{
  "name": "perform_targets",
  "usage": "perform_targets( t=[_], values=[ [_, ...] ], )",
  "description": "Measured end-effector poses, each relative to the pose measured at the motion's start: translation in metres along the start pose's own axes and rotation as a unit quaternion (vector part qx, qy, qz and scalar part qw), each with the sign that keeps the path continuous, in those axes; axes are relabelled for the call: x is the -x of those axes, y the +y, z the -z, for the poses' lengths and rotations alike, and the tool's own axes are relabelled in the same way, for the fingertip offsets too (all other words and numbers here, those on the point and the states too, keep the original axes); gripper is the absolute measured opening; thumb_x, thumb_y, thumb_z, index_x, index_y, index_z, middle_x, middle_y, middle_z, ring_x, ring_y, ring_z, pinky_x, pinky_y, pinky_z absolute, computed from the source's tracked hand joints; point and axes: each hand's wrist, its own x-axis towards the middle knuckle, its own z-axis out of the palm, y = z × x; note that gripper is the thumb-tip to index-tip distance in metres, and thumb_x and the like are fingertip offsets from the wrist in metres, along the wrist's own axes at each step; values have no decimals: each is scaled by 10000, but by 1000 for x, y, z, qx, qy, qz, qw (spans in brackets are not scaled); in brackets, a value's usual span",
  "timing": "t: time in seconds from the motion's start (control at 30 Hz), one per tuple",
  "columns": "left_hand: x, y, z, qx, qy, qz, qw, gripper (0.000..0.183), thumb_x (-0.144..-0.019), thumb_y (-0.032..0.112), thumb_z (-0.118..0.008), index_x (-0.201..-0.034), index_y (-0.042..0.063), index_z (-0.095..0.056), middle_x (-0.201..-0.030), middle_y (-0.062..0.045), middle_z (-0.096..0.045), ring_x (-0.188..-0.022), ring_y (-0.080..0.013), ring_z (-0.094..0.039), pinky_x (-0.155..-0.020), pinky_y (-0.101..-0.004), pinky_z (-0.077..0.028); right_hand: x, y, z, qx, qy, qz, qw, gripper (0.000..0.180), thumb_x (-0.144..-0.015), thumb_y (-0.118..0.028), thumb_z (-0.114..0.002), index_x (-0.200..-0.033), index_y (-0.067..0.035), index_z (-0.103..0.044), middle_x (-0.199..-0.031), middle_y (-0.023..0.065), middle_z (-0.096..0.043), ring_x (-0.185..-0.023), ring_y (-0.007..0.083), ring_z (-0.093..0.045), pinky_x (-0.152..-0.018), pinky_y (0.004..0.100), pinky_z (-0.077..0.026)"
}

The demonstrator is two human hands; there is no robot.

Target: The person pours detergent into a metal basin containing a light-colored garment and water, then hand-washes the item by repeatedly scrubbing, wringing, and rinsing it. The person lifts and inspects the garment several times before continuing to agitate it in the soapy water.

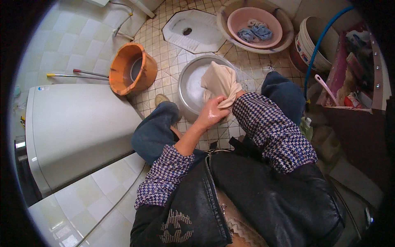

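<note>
A beige cloth hangs bunched over the right side of a round metal basin, which stands on the tiled floor before me. My left hand looks wet and grips the twisted edge of the cloth at the basin's near right rim. The cloth covers most of my right hand; only a bit of skin shows beside the checked sleeve, and its fingers are hidden. Pale, whitish liquid or suds seem to lie in the basin.
Beyond the basin is a white squat toilet. An orange bucket stands left, near a white appliance. At the back right, a pink basin with wet cloths sits inside a larger basin. A blue hose runs at right.
</note>
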Motion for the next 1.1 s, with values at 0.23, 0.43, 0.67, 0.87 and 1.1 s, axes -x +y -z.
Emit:
perform_targets(
  t=[0.23, 0.43, 0.67, 0.87, 1.1],
  values=[
    [-3, 1, 4, -64, 127, -11, 990, 221, -699, 34, -591, -912, 18, -536, -835, -59, -589, -757, -133, -547, -695, -252, -433, 2, -5, 28, -197, -251, -128, 939, 324, -663, -247, -655, -918, -60, -584, -905, 206, -584, -830, 278, -590, -659, 355, -481],
    [-12, -23, 63, 380, 127, 87, 912, 247, -818, 101, -488, -1026, -11, -559, -882, -90, -612, -786, -172, -590, -696, -297, -479, 34, 29, -1, -362, -365, -192, 836, 322, -683, -232, -638, -941, -49, -579, -930, 202, -581, -841, 288, -585, -694, 357, -471],
    [-10, -10, 82, 298, 173, 18, 939, 280, -764, -12, -483, -1026, -5, -581, -951, -75, -611, -841, -162, -587, -741, -257, -462, 3, 16, 4, -424, -309, -239, 817, 320, -706, -214, -618, -968, -35, -572, -959, 197, -577, -855, 299, -578, -735, 360, -460],
    [-28, -13, 112, -52, 210, -4, 976, 227, -747, 12, -530, -951, 17, -630, -891, -71, -635, -797, -127, -582, -724, -233, -446, -15, 34, 5, -473, -260, -283, 793, 319, -726, -198, -600, -990, -23, -566, -984, 193, -574, -867, 308, -572, -771, 362, -450],
    [-67, -114, 124, -286, 179, -37, 940, 251, -695, 99, -521, -912, 81, -647, -823, -161, -568, -841, -334, -553, -750, -390, -441, 58, 2, -67, -303, -348, -195, 866, 318, -750, -180, -580, -1017, -10, -560, -1013, 187, -571, -881, 319, -566, -812, 364, -439]
  ],
)
